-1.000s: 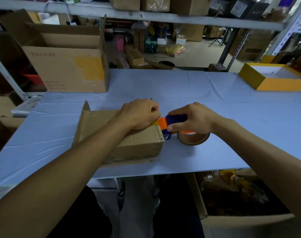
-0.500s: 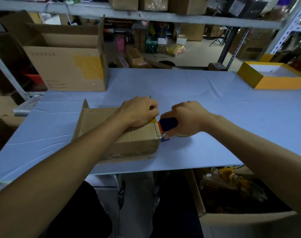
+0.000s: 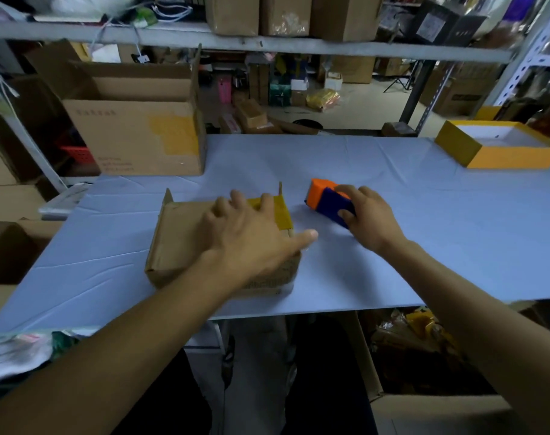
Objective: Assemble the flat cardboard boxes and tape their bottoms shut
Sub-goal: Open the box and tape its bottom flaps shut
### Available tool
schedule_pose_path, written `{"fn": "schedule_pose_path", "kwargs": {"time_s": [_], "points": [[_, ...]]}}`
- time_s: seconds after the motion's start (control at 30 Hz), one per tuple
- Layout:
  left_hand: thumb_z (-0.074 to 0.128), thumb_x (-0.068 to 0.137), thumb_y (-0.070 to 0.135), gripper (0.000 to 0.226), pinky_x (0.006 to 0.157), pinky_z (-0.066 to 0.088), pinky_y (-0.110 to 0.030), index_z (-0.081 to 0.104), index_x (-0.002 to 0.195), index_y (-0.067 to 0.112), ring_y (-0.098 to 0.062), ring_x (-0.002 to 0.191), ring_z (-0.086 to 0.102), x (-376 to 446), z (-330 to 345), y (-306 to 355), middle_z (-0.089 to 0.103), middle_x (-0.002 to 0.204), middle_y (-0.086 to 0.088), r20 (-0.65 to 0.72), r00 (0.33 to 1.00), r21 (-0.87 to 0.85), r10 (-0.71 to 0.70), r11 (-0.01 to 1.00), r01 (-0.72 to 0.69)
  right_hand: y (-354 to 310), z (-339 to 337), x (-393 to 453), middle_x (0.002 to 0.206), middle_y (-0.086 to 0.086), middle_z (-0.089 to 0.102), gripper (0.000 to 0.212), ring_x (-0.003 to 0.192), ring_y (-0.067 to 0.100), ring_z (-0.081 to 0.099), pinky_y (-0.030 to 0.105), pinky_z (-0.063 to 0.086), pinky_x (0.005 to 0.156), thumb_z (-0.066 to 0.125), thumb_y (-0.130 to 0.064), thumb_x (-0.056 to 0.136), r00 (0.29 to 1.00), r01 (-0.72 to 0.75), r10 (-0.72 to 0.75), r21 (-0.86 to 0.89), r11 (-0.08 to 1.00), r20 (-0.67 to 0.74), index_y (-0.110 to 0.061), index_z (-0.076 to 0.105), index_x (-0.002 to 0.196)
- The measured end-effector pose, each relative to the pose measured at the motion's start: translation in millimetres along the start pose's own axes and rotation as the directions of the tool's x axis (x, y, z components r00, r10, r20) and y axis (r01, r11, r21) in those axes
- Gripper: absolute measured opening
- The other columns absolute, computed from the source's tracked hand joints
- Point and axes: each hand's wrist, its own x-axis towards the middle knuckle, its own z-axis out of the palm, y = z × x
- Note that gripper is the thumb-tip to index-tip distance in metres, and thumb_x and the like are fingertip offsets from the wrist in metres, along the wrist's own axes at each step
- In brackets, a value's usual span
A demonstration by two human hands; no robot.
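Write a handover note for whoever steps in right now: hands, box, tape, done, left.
Left hand: open, fingers spread flat on the small cardboard box, pressing its top.
Right hand: grips the orange and blue tape dispenser on the table, just right of the box and apart from it.
Done: a strip of yellowish tape lies across the box's upper face at its right end.
Left: check that the seam is fully sealed; I can't tell from here. No flat boxes in view.

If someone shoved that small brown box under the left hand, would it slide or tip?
The small cardboard box would probably slide: it sits low and wide on the smooth blue table cover. It looks light, likely empty, so once the left hand lifts, little holds it. Its thin walls may dent under a hard push.
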Motion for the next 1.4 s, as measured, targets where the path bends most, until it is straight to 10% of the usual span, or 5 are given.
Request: {"fn": "schedule_pose_path", "kwargs": {"time_s": [0.2,0.43,0.6,0.83,1.4], "points": [[0.012,0.066,0.091,0.107,0.113,0.013,-0.055,0.019,0.151,0.027,-0.043,0.144,0.013,-17,11,-3,0.014,0.159,-0.026,0.033,0.997,0.064,0.069,0.995,-0.071,-29,3,-6,0.134,0.013,0.05,0.037,0.123,0.036,0.04,0.045,0.039,0.098,0.062,-0.013,0.088,0.979,0.15,-0.155,-0.045,0.988,-0.133,-0.017,0.064,0.126],[0.022,0.073,0.08,0.097,0.118,0.011,-0.037,0.024,0.154,0.029,-0.018,0.149,0.013,8,-16,-70,0.018,0.163,-0.005,0.084,0.819,-0.019,0.568,0.823,-0.568,-80,-2,-6,0.129,0.005,0.061,0.032,0.119,0.018,0.053,0.026,0.039,0.102,0.047,-0.009,0.1,0.876,0.46,-0.482,0.256,0.85,0.027,-0.013,0.064,0.127],[0.028,0.087,0.049,0.066,0.119,0.01,-0.042,0.036,0.15,0.033,-0.015,0.149,0.018,13,-1,-100,0.025,0.162,0.004,-0.046,0.896,-0.092,0.441,0.891,-0.444,-87,17,-12,0.109,0.002,0.061,0.027,0.099,0.016,0.058,0.035,0.048,0.086,0.051,-0.029,0.101,0.909,0.402,-0.415,0.301,0.865,-0.023,-0.018,0.069,0.118],[0.034,0.093,0.062,0.063,0.118,0.01,-0.041,0.051,0.143,0.026,-0.012,0.144,0.032,14,27,-90,0.044,0.152,0.007,-0.297,0.904,-0.158,0.308,0.918,-0.365,-114,38,-12,0.097,0.004,0.055,0.056,0.078,0.023,0.055,0.044,0.051,0.063,0.04,-0.068,0.088,0.947,0.309,-0.293,0.125,0.943,-0.13,-0.017,0.059,0.1],[0.075,0.078,0.049,0.078,0.118,0.013,-0.035,0.046,0.146,0.023,-0.014,0.144,0.033,14,30,-93,0.042,0.153,0.005,-0.32,0.872,-0.067,0.37,0.91,-0.41,-108,46,-15,0.095,0.004,0.056,0.052,0.078,0.016,0.045,0.038,0.044,0.068,0.06,-0.063,0.083,0.913,0.365,-0.362,-0.02,0.931,-0.186,-0.015,0.057,0.101]]}}
